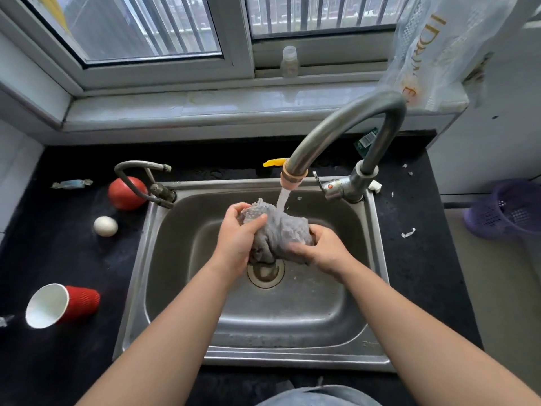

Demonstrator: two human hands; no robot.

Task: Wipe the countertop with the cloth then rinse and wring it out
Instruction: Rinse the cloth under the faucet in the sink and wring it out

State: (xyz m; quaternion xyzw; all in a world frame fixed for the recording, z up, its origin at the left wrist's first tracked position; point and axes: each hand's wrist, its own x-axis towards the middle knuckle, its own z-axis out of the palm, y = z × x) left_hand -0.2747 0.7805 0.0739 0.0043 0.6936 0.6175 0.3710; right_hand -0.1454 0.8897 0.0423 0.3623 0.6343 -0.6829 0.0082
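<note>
A bunched grey waffle-textured cloth [278,230] is held over the steel sink [292,323], above the drain [265,273]. Water runs from the curved faucet [345,124] onto the top of the cloth. My left hand [238,238] grips the cloth's left end, thumb across it. My right hand [322,249] grips the right end. The black countertop [58,259] surrounds the sink on both sides.
On the left counter lie a tomato [126,193], a white egg [105,226], a tipped red paper cup [63,304] and a wrapped sweet [71,183]. A small second tap [140,180] stands at the sink's left corner. Paper scraps [407,233] dot the right counter; a purple basket [509,210] sits beyond.
</note>
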